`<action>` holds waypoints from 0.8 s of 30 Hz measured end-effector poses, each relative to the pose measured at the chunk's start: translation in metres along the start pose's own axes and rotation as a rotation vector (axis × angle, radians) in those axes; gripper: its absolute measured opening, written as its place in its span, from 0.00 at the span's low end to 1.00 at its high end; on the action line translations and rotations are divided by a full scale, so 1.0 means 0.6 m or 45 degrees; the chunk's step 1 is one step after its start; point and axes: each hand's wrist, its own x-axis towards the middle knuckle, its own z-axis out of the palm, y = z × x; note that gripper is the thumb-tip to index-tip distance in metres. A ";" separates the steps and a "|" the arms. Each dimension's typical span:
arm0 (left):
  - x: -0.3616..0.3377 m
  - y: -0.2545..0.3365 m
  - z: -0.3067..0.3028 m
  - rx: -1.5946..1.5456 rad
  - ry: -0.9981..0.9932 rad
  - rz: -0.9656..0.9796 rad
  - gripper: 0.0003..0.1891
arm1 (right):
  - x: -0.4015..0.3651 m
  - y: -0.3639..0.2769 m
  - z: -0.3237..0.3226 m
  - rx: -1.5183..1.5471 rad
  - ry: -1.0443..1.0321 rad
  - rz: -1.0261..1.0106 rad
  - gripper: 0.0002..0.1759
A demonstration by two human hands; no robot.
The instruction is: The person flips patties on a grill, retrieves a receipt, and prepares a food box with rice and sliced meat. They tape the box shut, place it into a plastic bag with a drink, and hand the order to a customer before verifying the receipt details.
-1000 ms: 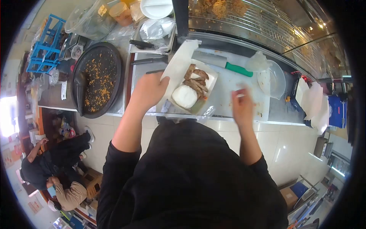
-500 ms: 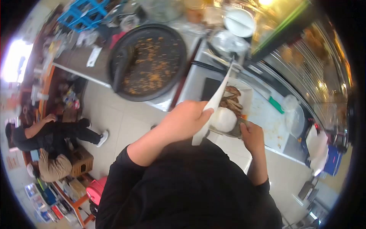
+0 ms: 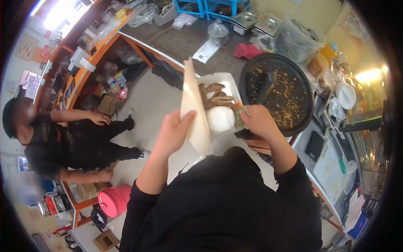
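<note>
Between my two hands is an open white takeaway box [image 3: 230, 84], held in the air over the floor. Inside it lie a round mound of white rice [image 3: 221, 119], brown sliced meat [image 3: 218, 95] and something orange and green near the right edge. My left hand [image 3: 175, 130] grips the raised pale lid [image 3: 195, 105], thumb on its face. At the box's right edge my right hand [image 3: 257, 119] is closed on the rim. A big black round pan [image 3: 289, 92] with brown bits and a dark utensil stands just right of the box.
A person in black [image 3: 79, 138] stands at the left. Below is a pink-red container [image 3: 114, 200]. Blue baskets [image 3: 210, 8] and a paper slip [image 3: 205, 51] are on the back counter. A white cutting board [image 3: 329, 168] with a green-handled knife lies at the right.
The view has turned toward the left, away from the cutting-board counter. Both hands have carried the box from beside that counter to left of the pan. The other person now stands nearer.
</note>
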 end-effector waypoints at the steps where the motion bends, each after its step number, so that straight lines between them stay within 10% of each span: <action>1: 0.026 -0.014 -0.029 0.079 0.063 0.054 0.16 | 0.049 -0.013 0.017 -0.049 -0.043 -0.002 0.19; 10: 0.330 -0.105 -0.164 -0.270 0.319 -0.116 0.18 | 0.497 -0.037 0.109 -0.437 -0.022 -0.075 0.13; 18: 0.572 -0.119 -0.243 -0.354 -0.173 -0.153 0.22 | 0.788 -0.067 0.135 -0.492 0.181 0.062 0.08; 24: 0.696 -0.137 -0.336 0.565 0.329 0.666 0.15 | 0.837 -0.071 0.145 -0.206 0.120 -0.085 0.14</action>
